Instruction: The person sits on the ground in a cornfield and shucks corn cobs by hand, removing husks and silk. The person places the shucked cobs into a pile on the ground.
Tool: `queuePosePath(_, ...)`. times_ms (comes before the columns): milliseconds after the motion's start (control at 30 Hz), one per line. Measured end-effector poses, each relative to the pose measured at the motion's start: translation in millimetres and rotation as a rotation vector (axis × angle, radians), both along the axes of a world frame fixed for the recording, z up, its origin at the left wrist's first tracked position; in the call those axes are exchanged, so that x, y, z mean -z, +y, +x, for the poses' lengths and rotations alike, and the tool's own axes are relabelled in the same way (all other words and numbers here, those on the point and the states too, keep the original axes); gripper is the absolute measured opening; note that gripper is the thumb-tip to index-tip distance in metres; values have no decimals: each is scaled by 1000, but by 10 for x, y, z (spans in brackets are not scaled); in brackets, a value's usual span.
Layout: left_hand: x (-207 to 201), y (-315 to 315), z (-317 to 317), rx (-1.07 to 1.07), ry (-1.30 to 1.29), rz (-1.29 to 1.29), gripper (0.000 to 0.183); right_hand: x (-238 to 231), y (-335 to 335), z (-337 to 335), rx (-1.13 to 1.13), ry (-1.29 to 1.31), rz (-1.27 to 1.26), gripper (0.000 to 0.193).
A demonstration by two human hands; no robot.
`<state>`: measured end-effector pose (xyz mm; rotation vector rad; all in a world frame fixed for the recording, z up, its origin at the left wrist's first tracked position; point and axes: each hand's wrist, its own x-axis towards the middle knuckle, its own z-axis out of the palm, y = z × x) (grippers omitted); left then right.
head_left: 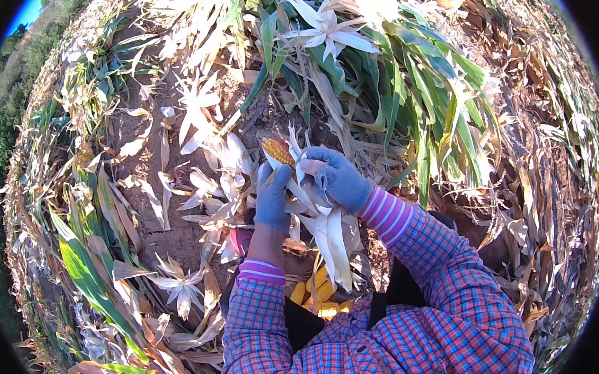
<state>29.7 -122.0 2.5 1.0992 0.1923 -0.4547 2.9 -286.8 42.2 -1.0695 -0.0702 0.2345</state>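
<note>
An ear of corn [280,151] with yellow-orange kernels shows at its upper end, between my two gloved hands. My left hand [271,197], in a blue-grey glove, is closed around the ear from its left side. On the other side my right hand [337,179], gloved alike, is closed on the pale husk [296,159] peeled away from the kernels. Long strips of loose husk [333,244] hang down below the right hand. The lower part of the ear is hidden by the husk and fingers.
Several bare yellow corn ears [320,286] lie close to my body, below the hands. A heap of green and dry corn stalks [404,89] lies ahead to the right. Opened empty husks [181,285] and dry leaves litter the brown soil [171,241] to the left.
</note>
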Motion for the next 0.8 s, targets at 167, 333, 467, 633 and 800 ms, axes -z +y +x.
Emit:
queuePosePath(167,59,-6,30,-207,-90,-51,33,41,-102,35,128,-77,-94,20)
queuePosePath(333,88,15,83,-304,5,-141,32,-26,-150,7,-33,41,155,22)
queuePosePath(467,348,25,80,-189,-15,-176,38,-119,-27,-59,-83,117,185,22)
queuePosePath(633,26,-54,73,-192,-137,-2,51,-197,-202,-89,-228,26,154,27)
queuePosePath(800,-85,104,106,-148,-534,476,68,-242,-456,73,3,-60,32,28)
